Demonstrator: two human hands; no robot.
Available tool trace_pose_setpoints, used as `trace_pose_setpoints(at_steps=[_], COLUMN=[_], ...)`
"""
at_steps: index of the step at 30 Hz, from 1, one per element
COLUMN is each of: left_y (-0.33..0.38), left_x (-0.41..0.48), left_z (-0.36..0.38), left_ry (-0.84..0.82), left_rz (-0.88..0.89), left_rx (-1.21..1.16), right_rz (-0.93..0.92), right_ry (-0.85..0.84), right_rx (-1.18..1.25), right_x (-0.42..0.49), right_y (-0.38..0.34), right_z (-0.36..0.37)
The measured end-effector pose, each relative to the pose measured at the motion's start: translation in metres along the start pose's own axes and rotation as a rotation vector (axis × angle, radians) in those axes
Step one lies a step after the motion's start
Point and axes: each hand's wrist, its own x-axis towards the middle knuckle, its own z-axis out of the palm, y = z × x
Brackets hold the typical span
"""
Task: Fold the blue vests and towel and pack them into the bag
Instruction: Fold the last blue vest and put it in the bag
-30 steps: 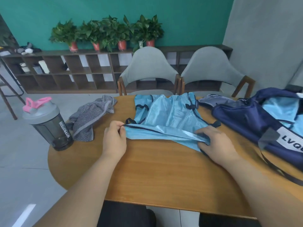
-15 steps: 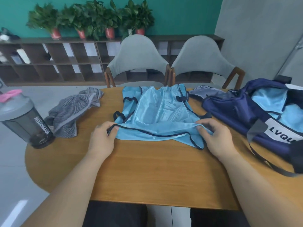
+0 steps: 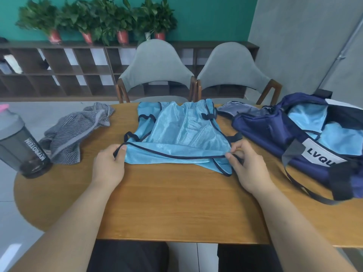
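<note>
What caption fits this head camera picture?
Left hand and right hand pinch the near edge of a blue vest on the table, beside an open bag.

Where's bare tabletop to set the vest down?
Widest: near edge of the table, this side of the vest, left hand and right hand. A narrow strip separates vest and towel. Crowded: bag right, towel and bottle left.

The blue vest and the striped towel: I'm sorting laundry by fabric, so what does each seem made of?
Blue vest: looks like thin, glossy synthetic mesh, probably polyester; it shines and shows a fine weave, dark binding on its edges.
Towel: seems soft, matte knit or microfibre, grey with fine stripes, loosely crumpled; fibre unclear.
</note>
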Motion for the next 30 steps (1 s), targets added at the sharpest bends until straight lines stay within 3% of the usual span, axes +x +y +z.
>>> trace_pose_setpoints(at_steps=[5,9,15,24,30], left_y=[0.003,0.002,-0.002,-0.003,0.002], left_x=[-0.002,-0.003,-0.001,-0.001,-0.003], left_z=[0.0,0.0,0.002,0.002,-0.001], left_ry=[0.039,0.061,0.067,0.07,0.076], left_rz=[-0.02,-0.028,-0.044,-0.055,-0.079], left_rx=[-0.031,-0.075,-0.097,-0.105,-0.113], right_rz=[-0.175,-0.164,-0.113,0.043,0.107], right_ry=[-0.09,-0.143,-0.008,0.173,0.217], right_rx=[-0.082,-0.188,-0.278,0.075,0.135], right_x=[-0.001,0.0,0.002,0.004,0.005], right_y=[0.003,0.007,0.014,0.015,0.013], right_z=[0.004,0.007,0.009,-0.001,0.001])
